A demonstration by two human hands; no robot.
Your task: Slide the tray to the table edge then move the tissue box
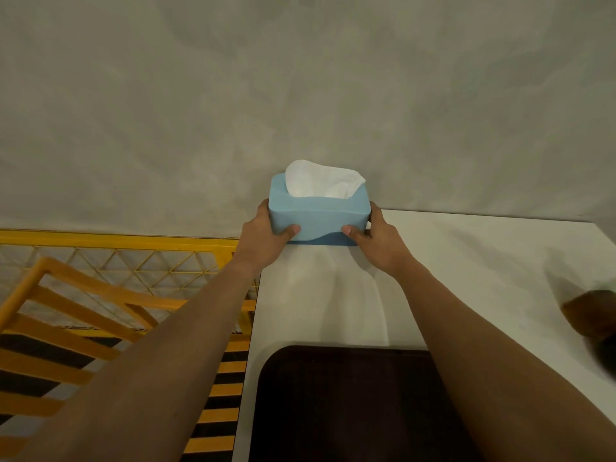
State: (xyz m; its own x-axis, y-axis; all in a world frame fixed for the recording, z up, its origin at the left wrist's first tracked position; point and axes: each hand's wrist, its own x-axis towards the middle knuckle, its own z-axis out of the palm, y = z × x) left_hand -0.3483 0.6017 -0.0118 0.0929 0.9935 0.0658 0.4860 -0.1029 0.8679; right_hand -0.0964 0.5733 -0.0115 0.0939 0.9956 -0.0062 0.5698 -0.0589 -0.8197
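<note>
We look down along two bare forearms stretched forward over a white table (466, 261). Both hands grip a light blue tissue box (318, 215) at the far left corner of the table, close to a grey wall (300, 78).

The left hand (266, 238) wraps the box's left end, with the thumb pressed flat on the near face and the fingers curled out of sight behind. The right hand (375, 238) mirrors it on the right end, thumb on the near face. Each hand is partly closed around its end of the box.

The box's long axis runs left to right across our view, parallel to the wall, with its long side facing us. Its opening faces up, and a white tissue (321, 178) billows out of the top. The box sits level; we cannot tell whether its base touches the table or is raised just above it.

Close to us, a dark brown tray (350, 401) lies on the table between the forearms, near the table's left edge, well apart from the box. A blurred dark object (596, 321) sits at the right margin. Left of the table stands a yellow mesh barrier (116, 261) and an orange slatted frame (66, 328).
</note>
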